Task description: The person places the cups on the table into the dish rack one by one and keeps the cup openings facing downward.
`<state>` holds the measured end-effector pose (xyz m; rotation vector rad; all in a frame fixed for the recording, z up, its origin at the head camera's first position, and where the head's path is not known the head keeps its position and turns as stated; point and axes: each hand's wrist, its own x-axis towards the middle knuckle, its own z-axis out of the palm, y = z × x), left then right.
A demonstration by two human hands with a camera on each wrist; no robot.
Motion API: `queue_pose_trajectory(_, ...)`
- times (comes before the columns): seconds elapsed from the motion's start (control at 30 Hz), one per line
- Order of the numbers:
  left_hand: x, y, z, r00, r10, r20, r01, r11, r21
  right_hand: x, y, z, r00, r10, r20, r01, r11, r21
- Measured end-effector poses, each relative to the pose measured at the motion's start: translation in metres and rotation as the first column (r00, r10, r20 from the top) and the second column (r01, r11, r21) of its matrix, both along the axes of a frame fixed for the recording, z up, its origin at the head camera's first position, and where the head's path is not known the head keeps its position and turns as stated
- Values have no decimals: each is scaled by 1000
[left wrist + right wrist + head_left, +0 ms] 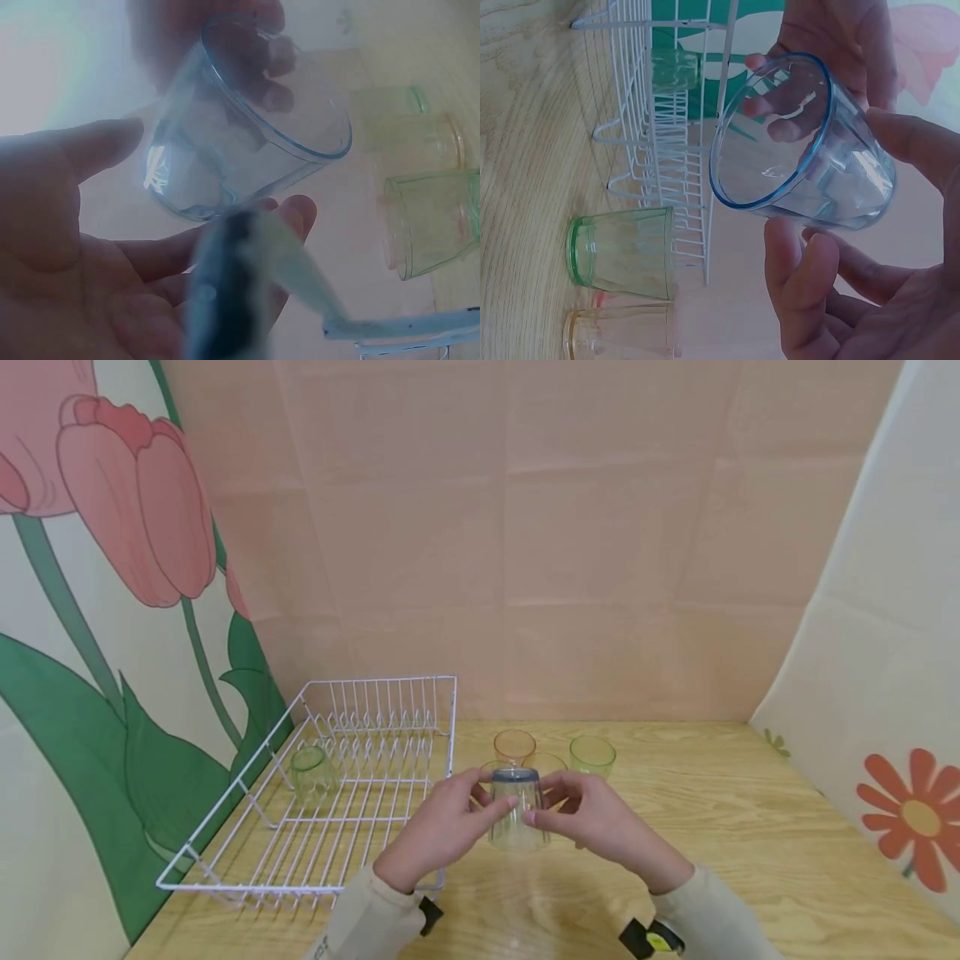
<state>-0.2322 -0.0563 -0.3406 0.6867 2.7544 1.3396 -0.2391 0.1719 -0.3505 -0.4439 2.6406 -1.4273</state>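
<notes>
A clear drinking glass with a blue tint (519,835) is held between both hands at the middle of the table, mouth downward. My left hand (453,814) grips its left side, thumb across the front. From the right, my right hand (600,814) holds the same glass, its thumb on the near side and its fingers behind. In the right wrist view the blue rim of the glass (810,157) faces the tabletop. Just behind the hands stand an orange glass (514,743), a green glass (592,753) and a yellowish glass (547,763), partly hidden.
On the left stands a white wire dish rack (300,888), with one green glass (313,781) in its left part. Another green glass (431,225) shows beside the others in the left wrist view. A pink cloth backdrop (600,568) rises behind the wooden table (750,860).
</notes>
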Motion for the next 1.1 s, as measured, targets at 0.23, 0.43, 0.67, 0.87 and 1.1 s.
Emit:
queue_pose_trajectory(0.23, -1, -1, 0, 1000, -7, -25, 7, 1000, 14, -1, 1, 0, 998, 44, -42, -45, 999, -18)
queue_pose_trajectory(0.43, 0, -4, 0, 999, -34, -23, 35, 998, 42, -1, 3, 1, 995, 86, -56, -89, 995, -41)
queue_pose_trajectory(0.67, 0, -5, 2, 999, -47, 10, 46, 999, 23, 1, 4, -1, 990, 126, -63, -129, 990, -55)
queue_pose_trajectory(0.87, 0, -6, 3, 998, -58, 37, 57, 998, 26, 2, 3, -3, 986, 148, -81, -153, 986, -63)
queue_pose_trajectory(1.1, 0, -12, 6, 993, -99, 64, 97, 994, 41, 4, 0, -2, 982, 166, -90, -172, 983, -61)
